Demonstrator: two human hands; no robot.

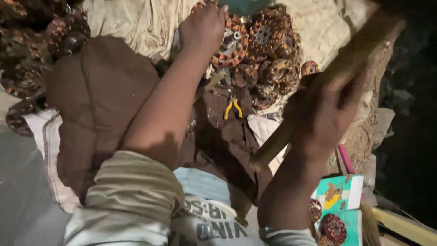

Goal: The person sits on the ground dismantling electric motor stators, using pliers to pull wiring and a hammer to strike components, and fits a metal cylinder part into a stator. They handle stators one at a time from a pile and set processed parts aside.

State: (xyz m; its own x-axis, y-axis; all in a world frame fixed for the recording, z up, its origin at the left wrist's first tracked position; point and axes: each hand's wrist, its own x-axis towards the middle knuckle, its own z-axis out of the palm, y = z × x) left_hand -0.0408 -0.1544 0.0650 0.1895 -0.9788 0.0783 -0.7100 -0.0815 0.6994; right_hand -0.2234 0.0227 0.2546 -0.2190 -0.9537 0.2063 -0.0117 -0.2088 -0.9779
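Note:
My left hand [203, 26] reaches forward and rests on a round copper-wound motor stator [232, 45] at the top of a pile of similar stators [268, 50]. My right hand [318, 114] is closed around a long wooden handle [346, 64] that is raised and slants from lower left to upper right; its head is out of view. Yellow-handled pliers [232, 108] lie on the brown cloth [100, 100] just below the pile.
More stators lie at the far left [27, 68] and at the lower right [333, 228] on a teal printed box [341, 193]. A pale sheet [136, 23] covers the ground behind. A pink-handled tool [346, 158] sits beside the box.

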